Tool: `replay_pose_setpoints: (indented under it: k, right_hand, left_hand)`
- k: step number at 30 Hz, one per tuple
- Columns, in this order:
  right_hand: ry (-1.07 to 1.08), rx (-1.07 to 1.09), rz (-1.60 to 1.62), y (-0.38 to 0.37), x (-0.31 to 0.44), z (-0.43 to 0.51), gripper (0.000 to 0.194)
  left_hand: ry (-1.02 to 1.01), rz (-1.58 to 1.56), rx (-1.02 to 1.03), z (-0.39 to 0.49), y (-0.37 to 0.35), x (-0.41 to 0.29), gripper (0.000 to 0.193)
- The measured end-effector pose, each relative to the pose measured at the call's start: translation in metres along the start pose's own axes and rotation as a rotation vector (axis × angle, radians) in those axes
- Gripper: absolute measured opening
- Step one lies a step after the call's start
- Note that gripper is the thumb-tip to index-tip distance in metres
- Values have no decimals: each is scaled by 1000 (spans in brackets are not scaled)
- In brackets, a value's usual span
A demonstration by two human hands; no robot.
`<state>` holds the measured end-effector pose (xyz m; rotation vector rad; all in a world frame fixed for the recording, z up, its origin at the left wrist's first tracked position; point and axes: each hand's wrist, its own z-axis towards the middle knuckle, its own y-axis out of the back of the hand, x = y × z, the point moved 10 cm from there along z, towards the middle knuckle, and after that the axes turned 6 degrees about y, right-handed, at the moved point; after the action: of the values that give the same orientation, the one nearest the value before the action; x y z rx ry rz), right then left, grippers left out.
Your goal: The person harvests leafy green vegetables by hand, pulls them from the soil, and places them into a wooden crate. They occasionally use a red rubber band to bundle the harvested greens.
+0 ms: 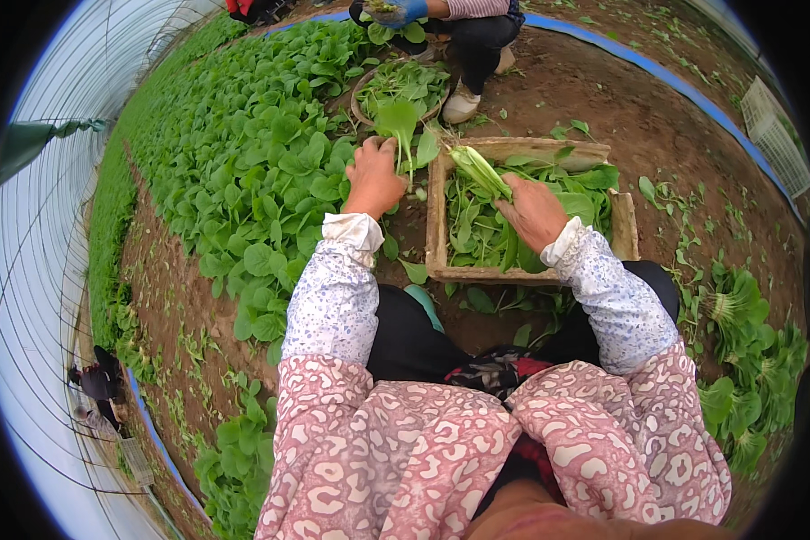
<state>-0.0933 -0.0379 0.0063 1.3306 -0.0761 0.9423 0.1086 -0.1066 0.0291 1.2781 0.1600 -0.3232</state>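
Note:
My left hand (378, 175) is at the edge of the bed of leafy green plants (256, 169), its fingers at a single plant with a pale stem (408, 145); whether they grip it is not clear. In my right hand (532, 208) is a bunch of leafy greens (479, 170), held over a wooden crate (437, 223), its pale stems and roots pointing up and left, its leaves hanging down. Loose green leaves (472, 233) lie inside the crate, which stands on the soil before my knees.
Beyond the crate a co-worker in blue gloves (412, 10) crouches by a round basket (356, 101) of greens. Tied bunches (742, 324) lie on the soil at the right. A white plastic crate (776, 135) stands past a blue strip (655, 71). Other people are at the far left.

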Motion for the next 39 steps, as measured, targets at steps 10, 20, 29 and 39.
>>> replay_pose_setpoints:
  k: [10,20,29,39]
  right_hand:
    - [28,3,127,-13,1,-1,27]
    - [-68,35,261,-16,-8,-6,29]
    - [-119,105,495,-32,-11,-4,37]
    - [-149,-22,555,-11,-10,4,44]
  left_hand:
    - [-95,-683,112,-29,15,-80,41]
    - [328,-1060,54,-15,18,-16,26]
    - [329,-1387,584,-38,-34,-56,40]
    - [289,-1690,525,-58,-53,-95,23]
